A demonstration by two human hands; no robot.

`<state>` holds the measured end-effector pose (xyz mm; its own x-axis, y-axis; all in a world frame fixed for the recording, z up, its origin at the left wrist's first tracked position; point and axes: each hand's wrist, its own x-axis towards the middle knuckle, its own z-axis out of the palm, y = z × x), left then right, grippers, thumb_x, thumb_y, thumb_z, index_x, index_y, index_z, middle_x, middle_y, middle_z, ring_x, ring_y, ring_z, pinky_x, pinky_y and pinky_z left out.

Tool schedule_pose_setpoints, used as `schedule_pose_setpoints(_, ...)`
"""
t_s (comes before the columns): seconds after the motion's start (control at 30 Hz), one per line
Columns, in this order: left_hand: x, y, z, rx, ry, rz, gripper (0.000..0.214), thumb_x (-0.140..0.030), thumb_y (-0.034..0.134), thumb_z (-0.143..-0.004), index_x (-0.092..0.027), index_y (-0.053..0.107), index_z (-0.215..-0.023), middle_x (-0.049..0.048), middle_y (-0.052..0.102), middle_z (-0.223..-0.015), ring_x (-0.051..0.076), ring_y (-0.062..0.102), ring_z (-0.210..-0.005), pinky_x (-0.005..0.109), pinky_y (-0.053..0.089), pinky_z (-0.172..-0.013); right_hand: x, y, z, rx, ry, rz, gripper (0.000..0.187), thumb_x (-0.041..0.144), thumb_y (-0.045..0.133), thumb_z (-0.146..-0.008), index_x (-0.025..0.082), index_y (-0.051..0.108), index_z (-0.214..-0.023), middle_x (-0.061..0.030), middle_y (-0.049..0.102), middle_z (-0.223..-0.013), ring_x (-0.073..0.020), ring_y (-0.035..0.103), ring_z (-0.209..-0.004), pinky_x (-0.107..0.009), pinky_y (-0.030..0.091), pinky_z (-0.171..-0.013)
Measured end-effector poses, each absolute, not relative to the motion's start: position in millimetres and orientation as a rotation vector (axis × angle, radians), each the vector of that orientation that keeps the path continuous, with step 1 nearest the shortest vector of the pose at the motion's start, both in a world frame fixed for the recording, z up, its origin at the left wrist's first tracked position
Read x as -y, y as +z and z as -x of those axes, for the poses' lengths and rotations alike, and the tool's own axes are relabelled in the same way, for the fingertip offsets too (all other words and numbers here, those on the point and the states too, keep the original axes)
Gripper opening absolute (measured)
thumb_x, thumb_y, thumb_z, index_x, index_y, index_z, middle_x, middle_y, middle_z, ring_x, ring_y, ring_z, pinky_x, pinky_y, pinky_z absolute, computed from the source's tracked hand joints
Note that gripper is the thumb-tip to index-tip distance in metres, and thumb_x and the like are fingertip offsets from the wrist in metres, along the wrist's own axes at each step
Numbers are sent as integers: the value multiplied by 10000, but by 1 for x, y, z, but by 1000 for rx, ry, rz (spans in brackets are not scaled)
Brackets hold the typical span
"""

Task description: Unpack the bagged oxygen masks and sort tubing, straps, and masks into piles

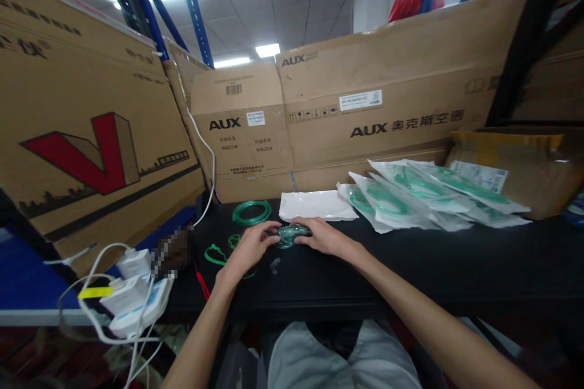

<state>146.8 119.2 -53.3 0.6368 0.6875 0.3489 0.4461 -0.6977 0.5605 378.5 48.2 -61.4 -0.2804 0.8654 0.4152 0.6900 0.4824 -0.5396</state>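
Observation:
A translucent green plastic piece (pixel 287 235), which looks like a breathing mask, is held just above the black table between both my hands. The fingers of my left hand (pixel 253 245) are closed on its left end. At its right end, my right hand (pixel 325 236) grips with thumb and fingers. A coil of green tubing (pixel 252 213) lies behind my left hand. Beside that hand is a loose green strap (pixel 215 254), partly hidden by it. A small clear plastic part (pixel 274 265) rests on the table in front of the green piece.
A flat white packet (pixel 318 205) lies behind my hands. Several clear bags with green items (pixel 410 194) are piled at right, by an open cardboard box (pixel 515 164). Cardboard panels (pixel 365 103) wall the back. At left are a power strip (pixel 141 310) with cables and a red-handled object (pixel 202 284).

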Motion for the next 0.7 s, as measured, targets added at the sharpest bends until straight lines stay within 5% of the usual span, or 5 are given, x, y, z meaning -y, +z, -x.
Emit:
schedule_pose_setpoints(0.17, -122, -47, -149, -866, 746, -2496, 307, -266, 593, -907, -260, 710, -1191, 45, 757, -1137, 245, 706, -996, 342, 523, -921, -46, -55, -381, 2123, 290, 1274, 372, 255, 702, -931, 156, 633, -1283, -90, 727, -1189, -249, 686, -1092, -462, 514, -983)
schedule_pose_setpoints(0.37, -130, -42, -143, -889, 747, -2569, 381, -301, 552, -911, -237, 695, -1258, 76, 718, -1281, 303, 639, -1202, 441, 453, -1062, -26, -42, -387, 2123, 92, 1303, 684, 287, 765, -881, 218, 484, -1501, -92, 661, -1393, -232, 626, -1261, -308, 477, -1051)
schedule_pose_setpoints(0.57, -113, -34, -133, -919, 920, -2591, 488, -480, 524, -944, -214, 641, -1336, 84, 666, -1370, 305, 589, -1287, 460, 413, -1125, 13, -1, -485, 1862, -284, 1625, 285, 310, 586, -998, 194, 712, -1226, -116, 715, -1282, -259, 633, -1230, -414, 453, -1090)
schedule_pose_setpoints(0.7, -87, -27, -143, -881, 926, -2550, 443, -522, 533, -958, -261, 669, -1290, 52, 686, -1339, 291, 606, -1265, 428, 428, -1113, 45, 22, -584, 1558, -525, 2008, 226, 303, 620, -992, 166, 685, -1160, -100, 690, -1244, -256, 648, -1155, -510, 491, -1026)
